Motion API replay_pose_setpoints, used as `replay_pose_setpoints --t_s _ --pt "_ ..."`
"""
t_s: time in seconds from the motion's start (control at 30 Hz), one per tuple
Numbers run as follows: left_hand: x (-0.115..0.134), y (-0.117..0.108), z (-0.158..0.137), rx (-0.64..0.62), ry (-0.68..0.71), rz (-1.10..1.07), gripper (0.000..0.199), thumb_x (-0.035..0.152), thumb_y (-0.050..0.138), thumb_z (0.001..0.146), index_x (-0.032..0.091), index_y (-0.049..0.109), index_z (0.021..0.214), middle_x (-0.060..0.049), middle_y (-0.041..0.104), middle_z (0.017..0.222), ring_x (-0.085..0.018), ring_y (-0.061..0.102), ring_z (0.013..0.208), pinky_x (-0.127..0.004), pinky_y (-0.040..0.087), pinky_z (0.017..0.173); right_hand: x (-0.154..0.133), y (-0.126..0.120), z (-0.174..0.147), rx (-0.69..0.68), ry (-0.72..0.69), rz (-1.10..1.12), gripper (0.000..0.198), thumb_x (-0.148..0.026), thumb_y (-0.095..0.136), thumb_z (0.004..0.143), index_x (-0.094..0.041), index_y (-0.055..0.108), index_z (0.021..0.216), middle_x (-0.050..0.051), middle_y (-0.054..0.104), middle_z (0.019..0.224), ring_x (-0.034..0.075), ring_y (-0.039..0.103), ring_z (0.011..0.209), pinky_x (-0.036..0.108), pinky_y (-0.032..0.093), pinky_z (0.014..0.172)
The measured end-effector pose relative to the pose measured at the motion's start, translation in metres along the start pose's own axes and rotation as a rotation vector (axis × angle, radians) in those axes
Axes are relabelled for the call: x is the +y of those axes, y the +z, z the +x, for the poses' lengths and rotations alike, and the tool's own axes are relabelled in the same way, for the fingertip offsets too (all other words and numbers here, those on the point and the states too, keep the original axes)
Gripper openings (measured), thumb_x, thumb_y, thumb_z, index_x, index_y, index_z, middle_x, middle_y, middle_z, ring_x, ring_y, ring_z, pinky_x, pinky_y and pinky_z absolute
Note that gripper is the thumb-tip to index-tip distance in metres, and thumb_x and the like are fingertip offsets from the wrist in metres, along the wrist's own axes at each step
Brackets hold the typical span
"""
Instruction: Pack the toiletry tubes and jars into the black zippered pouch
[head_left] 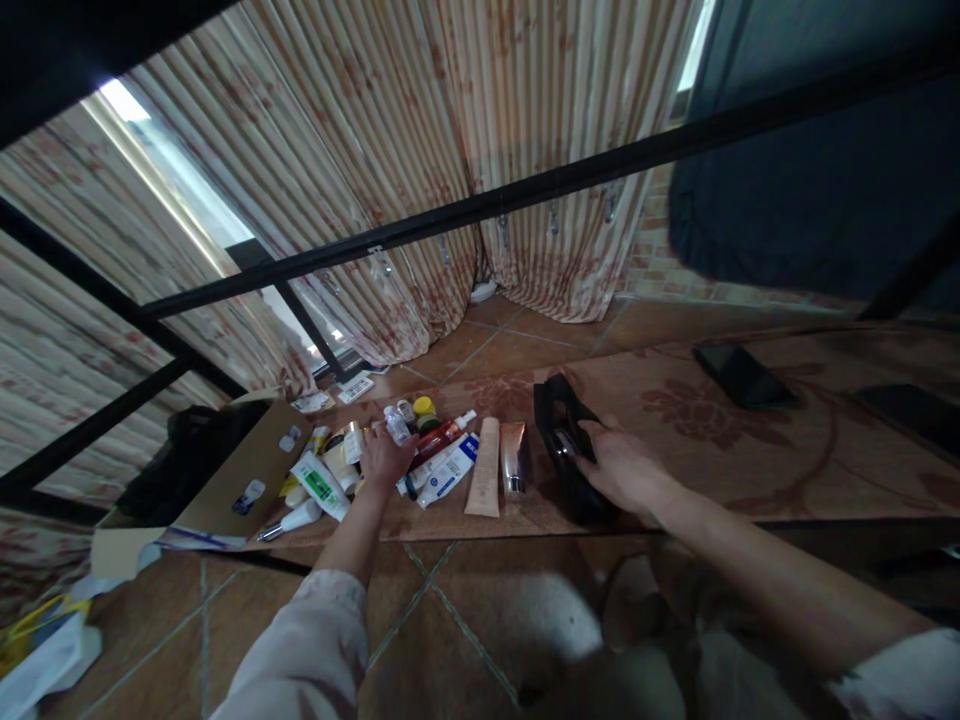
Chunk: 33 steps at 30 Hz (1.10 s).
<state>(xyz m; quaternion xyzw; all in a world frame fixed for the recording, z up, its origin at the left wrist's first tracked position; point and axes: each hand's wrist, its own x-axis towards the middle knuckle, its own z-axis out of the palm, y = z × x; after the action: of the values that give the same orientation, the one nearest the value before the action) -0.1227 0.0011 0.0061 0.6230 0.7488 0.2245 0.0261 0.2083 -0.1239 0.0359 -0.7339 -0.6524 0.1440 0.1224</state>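
Observation:
My left hand (pixel 384 458) is in a pile of toiletries, thumb and fingers closed around a small clear bottle (pixel 396 424). Close by lie a red bottle (pixel 438 438), a yellow-capped jar (pixel 424 407), a blue-and-white tube (pixel 448 472) and a white-and-green tube (pixel 321 484). A beige tube (pixel 486 470) and a shiny copper-coloured tube (pixel 514 455) lie side by side to the right. My right hand (pixel 615 462) grips the side of an open black pouch (pixel 551 400); something shiny shows inside, too dark to name.
An open cardboard box (pixel 232 480) holding a black bag (pixel 191 455) stands at the left end of the cloth-covered bench (pixel 645 400). Right of the pouch lies a dark phone (pixel 745 376). A black metal bar (pixel 450 220) crosses above, before patterned curtains (pixel 540 120).

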Motion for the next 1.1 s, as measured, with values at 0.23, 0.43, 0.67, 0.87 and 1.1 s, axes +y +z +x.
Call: replay_pose_setpoints --t_s 0.23,0.43,0.67,0.87,1.1 --pt "0.005 0.021 0.026 -0.128 -0.119 0.111 0.067 0.043 0.067 0.066 0.008 0.051 0.120 -0.028 0.055 0.121 -0.044 0.048 0.117 -0.055 0.033 0.095 -0.002 -0.001 -0.001 -0.003 -0.011 -0.014 0.031 -0.027 0.049 0.083 -0.017 0.054 0.112 0.013 0.052 0.114 0.024 0.059 0.097 0.030 0.041 0.081" --pt "0.014 0.002 0.032 -0.058 -0.150 -0.065 0.053 0.028 0.064 0.069 0.009 0.051 0.118 -0.026 0.058 0.117 -0.043 0.050 0.115 -0.055 0.037 0.090 -0.003 -0.003 -0.001 0.008 -0.004 -0.008 0.031 -0.027 0.049 0.083 -0.017 0.054 0.112 0.012 0.053 0.112 0.025 0.061 0.095 0.030 0.042 0.080" --pt "0.033 -0.023 -0.005 -0.270 -0.073 -0.828 0.039 0.030 0.051 0.082 0.016 0.052 0.118 -0.009 0.067 0.102 -0.019 0.066 0.084 -0.030 0.052 0.073 -0.002 -0.003 0.000 0.008 -0.014 0.015 0.032 -0.030 0.049 0.083 -0.017 0.054 0.112 0.013 0.053 0.110 0.025 0.061 0.095 0.031 0.042 0.083" --pt "0.058 0.009 -0.092 -0.828 -0.283 -1.896 0.037 0.019 0.053 0.083 0.014 0.056 0.120 -0.012 0.065 0.113 -0.019 0.066 0.091 -0.031 0.054 0.080 -0.003 -0.004 -0.002 0.022 -0.014 0.002 0.030 -0.027 0.049 0.082 -0.017 0.054 0.110 0.013 0.053 0.113 0.025 0.060 0.096 0.031 0.043 0.083" --pt "0.073 0.045 -0.125 -1.011 -0.445 -2.043 0.043 0.023 0.043 0.090 0.014 0.047 0.131 -0.015 0.064 0.114 -0.021 0.065 0.094 -0.034 0.053 0.083 -0.003 -0.006 -0.002 0.019 0.006 -0.003 0.035 -0.028 0.049 0.081 -0.018 0.053 0.115 0.012 0.053 0.114 0.027 0.061 0.095 0.034 0.044 0.081"
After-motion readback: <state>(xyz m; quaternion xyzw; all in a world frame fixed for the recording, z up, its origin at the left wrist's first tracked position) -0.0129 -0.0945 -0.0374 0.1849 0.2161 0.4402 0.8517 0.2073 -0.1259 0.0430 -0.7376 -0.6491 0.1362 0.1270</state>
